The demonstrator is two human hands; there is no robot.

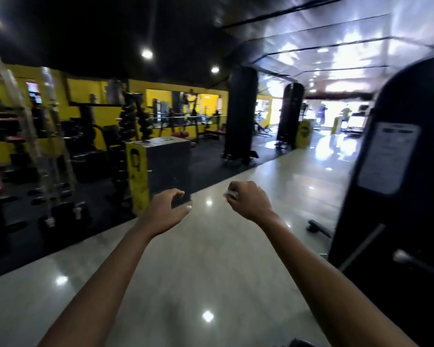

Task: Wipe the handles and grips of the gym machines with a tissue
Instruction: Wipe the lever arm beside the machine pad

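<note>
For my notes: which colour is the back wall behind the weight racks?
Yellow: the back wall shows it best in the head view, on the left.

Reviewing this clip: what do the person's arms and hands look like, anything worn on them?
Both forearms are bare to the frame's bottom edge: no sleeves or gloves in view. The left hand and right hand show no watch, band or ring, though the frame is blurred.

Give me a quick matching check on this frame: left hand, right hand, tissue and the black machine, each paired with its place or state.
Things:
1. left hand
2. right hand
3. tissue
4. black machine

Places or states:
A. at the right edge of the view, with a white label on it
B. fingers curled, gripping something small
C. bunched and pale, only a bit showing
D. fingers spread and loosely bent, holding nothing

Pairs: 1-D, 2-B, 3-C, 4-A
</note>
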